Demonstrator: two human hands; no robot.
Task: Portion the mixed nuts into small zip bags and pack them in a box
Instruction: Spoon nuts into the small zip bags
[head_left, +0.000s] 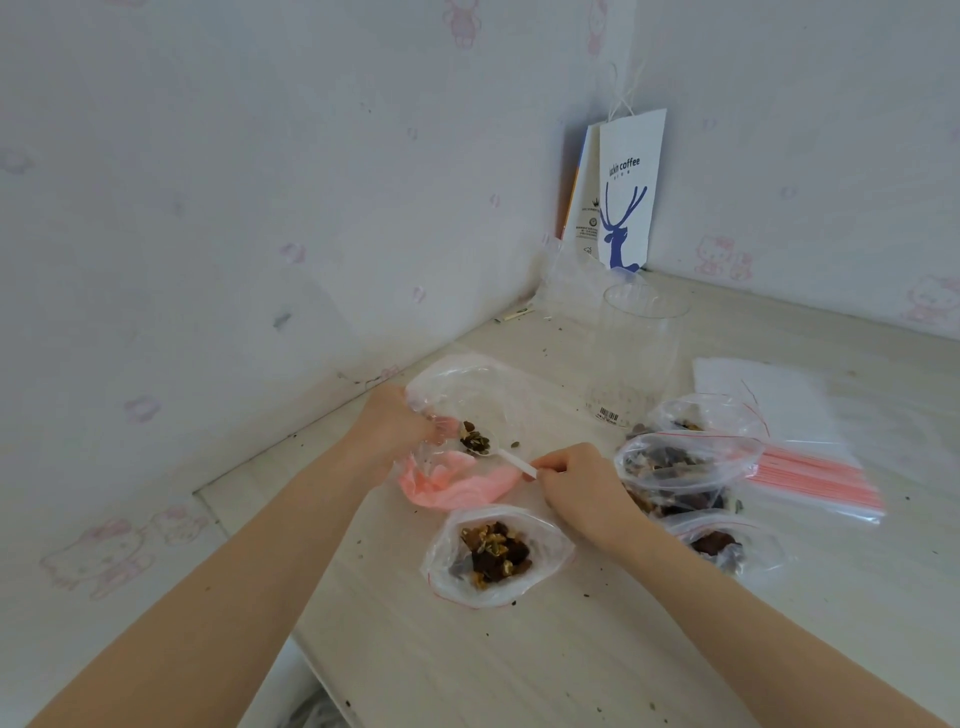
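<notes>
Head view: left hand (395, 421) pinching the rim of a clear bag (467, 395); right hand (576, 483) closed on a white spoon (498, 454) — bowl heaped with nuts, inside the bag mouth. Filled zip bag (493, 556) at 6 o'clock on the surface (519, 665), three more at 3 o'clock.

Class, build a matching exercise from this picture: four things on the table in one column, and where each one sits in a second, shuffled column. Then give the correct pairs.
Things
1. white spoon
2. paper coffee bag
3. stack of empty zip bags
4. open zip bag of nuts

Places
A. leaning in the wall corner
B. nearest the camera, between the forearms
C. held in the right hand, loaded with nuts
D. flat at the table's right side

Pairs: 1-C, 2-A, 3-D, 4-B
</notes>
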